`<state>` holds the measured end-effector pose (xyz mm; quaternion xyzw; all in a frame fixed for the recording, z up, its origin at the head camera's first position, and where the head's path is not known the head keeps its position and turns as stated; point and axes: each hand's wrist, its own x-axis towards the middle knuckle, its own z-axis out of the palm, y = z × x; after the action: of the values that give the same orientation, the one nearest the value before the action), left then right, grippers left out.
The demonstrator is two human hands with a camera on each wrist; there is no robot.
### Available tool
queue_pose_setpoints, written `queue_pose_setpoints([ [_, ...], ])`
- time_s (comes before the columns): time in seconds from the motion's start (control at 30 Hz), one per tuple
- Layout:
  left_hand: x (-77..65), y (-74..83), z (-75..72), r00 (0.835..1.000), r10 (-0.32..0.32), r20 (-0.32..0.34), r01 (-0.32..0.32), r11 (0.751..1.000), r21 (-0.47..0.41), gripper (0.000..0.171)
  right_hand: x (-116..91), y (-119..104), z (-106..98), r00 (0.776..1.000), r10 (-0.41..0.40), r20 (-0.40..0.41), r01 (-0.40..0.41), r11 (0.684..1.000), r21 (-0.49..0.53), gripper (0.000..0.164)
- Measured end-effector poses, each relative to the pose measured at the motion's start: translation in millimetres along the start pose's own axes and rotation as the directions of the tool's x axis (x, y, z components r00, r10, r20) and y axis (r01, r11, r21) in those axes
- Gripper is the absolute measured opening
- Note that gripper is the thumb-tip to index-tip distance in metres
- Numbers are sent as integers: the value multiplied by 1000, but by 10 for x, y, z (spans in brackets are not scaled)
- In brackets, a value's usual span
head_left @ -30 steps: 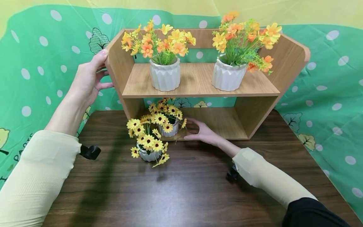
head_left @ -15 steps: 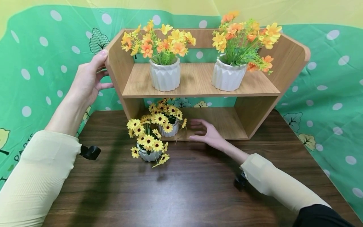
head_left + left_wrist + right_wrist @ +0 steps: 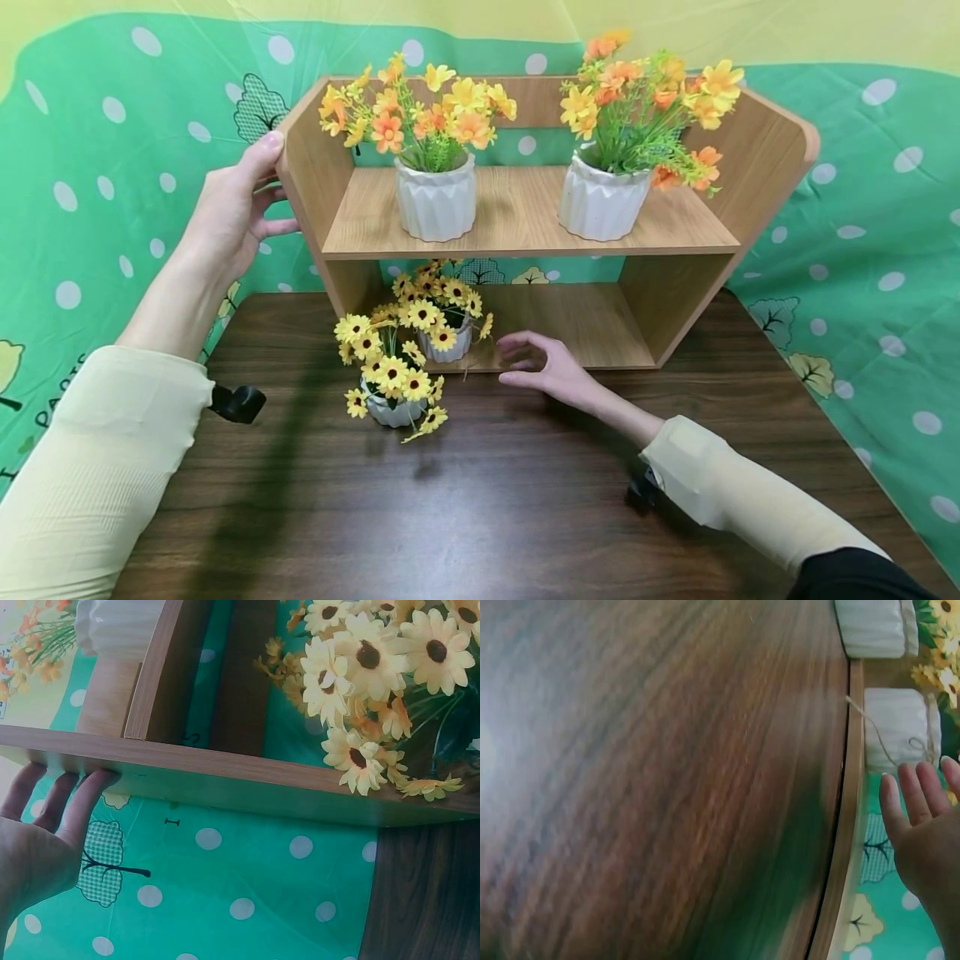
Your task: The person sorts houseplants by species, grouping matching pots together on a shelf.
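A two-tier wooden shelf (image 3: 525, 250) stands on the table. My left hand (image 3: 238, 204) is at its left side panel; in the left wrist view the fingertips (image 3: 97, 778) touch the panel's outer face. On the lower tier, at the left, is a white pot of yellow daisies (image 3: 447, 343). A second daisy pot (image 3: 393, 410) stands on the table just in front of it. My right hand (image 3: 551, 367), holding nothing, hovers right of the daisy pots at the lower tier's front edge, fingers loosely bent. In the right wrist view a string-tied white pot (image 3: 900, 727) lies just beyond its fingertips.
On the upper tier are two ribbed white pots of orange and yellow flowers, one left (image 3: 437, 200) and one right (image 3: 604, 200). A green dotted cloth (image 3: 97, 208) hangs behind. The dark wood table (image 3: 465, 508) extends in front of the shelf.
My right hand has drawn back to the right, away from the daisy pot on the lower tier. The left hand and all the flower pots stay where they were.
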<state>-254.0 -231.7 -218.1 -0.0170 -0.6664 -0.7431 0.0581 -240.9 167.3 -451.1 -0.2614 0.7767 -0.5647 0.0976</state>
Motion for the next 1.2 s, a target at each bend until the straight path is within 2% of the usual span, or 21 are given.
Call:
queue_pose_setpoints([
  [0.57,-7,4,-5,1000,2,9,-2,1000,-14,61,82,-78,390,993,-19,115,16,1000,27,69],
  [0.87,4,-1,0,1000,2,0,-2,1000,0,63,137,-78,552,991,-13,133,10,1000,21,74],
  [1.2,-7,4,-1,1000,3,3,-3,1000,-2,63,210,-98,766,990,20,139,-15,999,-34,82],
])
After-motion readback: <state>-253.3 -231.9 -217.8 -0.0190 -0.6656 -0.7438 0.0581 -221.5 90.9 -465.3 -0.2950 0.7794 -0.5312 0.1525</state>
